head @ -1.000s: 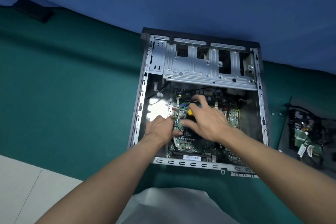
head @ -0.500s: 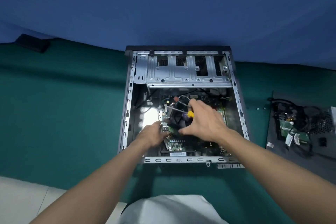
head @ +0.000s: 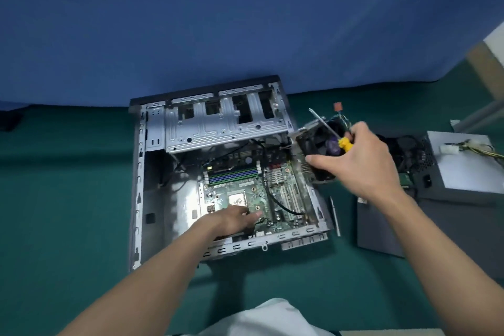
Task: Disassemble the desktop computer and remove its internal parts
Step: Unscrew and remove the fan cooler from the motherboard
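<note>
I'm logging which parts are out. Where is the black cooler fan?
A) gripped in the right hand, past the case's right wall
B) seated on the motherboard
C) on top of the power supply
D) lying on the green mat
A: the right hand grips the cooler fan, with a screwdriver, lifted beside the case.

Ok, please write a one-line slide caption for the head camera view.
Right hand holds the cooler fan and a screwdriver by the open case; left hand rests on the motherboard.
</note>
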Available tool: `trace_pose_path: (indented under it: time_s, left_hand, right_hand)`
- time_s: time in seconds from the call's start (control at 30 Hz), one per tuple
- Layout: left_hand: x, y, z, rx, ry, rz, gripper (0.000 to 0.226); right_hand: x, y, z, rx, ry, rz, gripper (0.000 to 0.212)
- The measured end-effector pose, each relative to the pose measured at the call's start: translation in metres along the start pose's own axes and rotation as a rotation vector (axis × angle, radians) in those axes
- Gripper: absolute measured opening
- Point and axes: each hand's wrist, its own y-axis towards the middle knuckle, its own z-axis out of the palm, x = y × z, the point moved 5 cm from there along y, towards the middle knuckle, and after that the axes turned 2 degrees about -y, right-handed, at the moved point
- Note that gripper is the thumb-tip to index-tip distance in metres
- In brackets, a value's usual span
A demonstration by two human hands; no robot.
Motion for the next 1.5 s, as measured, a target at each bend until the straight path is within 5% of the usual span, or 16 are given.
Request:
trace_pose_path:
  time_s: [0.3, 0.77, 1.33, 1.5]
  left_hand:
    - [-0.005, 0.004, 0.003, -0.010, 0.054, -0.060, 0.085]
    - [-0.006, 0.005, 0.004, -0.051, 0.090, -0.087, 0.079]
    - [0.001, 0.009, 0.005, -0.084, 0.034, -0.078, 0.080]
    - [-0.001, 0.008, 0.005, -0.080, 0.046, -0.083, 0.077]
  right_hand:
    - [-0.103, 0.019, 0.040, 0.054, -0.276, 0.237, 0.074]
    - [-0.115, 0.030, 0.087, 0.160, -0.509, 0.278, 0.076]
    - [-0.116, 0.022, 0.094, 0.279, -0.440, 0.176, 0.071]
    - [-0.123, 0.012, 0.077, 0.191, -0.183, 0.137, 0.084]
